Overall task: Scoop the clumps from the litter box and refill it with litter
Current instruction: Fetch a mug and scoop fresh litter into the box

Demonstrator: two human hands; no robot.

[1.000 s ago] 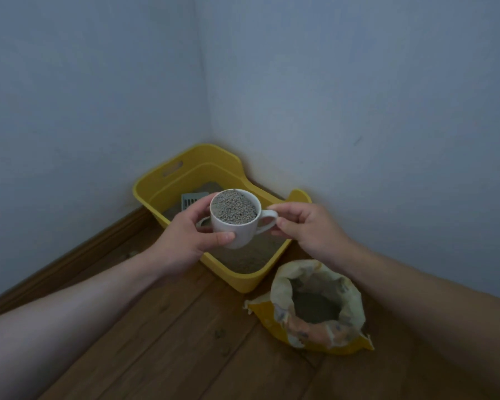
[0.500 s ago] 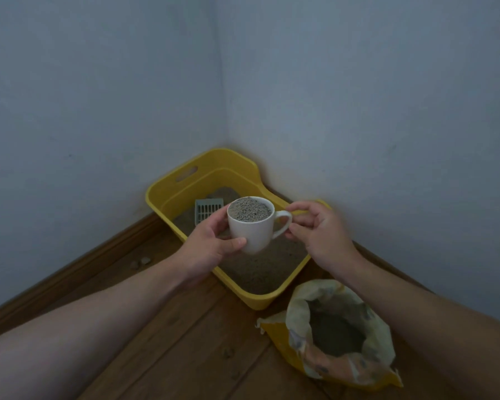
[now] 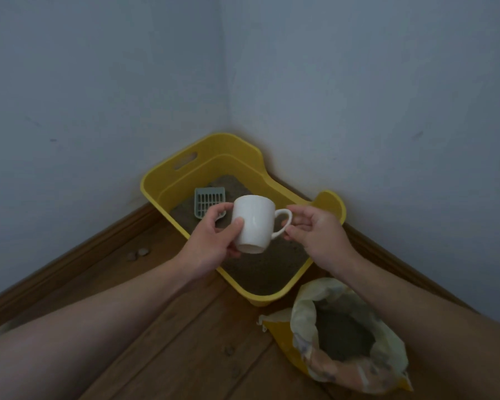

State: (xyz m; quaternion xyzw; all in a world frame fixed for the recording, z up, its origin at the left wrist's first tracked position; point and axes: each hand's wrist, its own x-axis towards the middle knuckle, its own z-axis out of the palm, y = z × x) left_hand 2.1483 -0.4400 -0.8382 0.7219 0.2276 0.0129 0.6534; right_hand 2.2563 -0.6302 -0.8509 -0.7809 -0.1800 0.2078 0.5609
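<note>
Our left grip (image 3: 211,243) clasps the mug (image 3: 253,223) round its smooth body; our right grip (image 3: 318,235) pinches the handle; stiff, breakable, likely slippery ceramic, tipped away above the litter box (image 3: 156,184).

No text, label, brand or number legible anywhere. On the litter bag (image 3: 309,368), below the right hand (image 3: 318,238): only blurred orange and pale print, too smeared to read. On the white mug (image 3: 254,223), gripped by the left hand (image 3: 211,243) and pinched at the handle by the right: plain glaze facing the camera.
</note>
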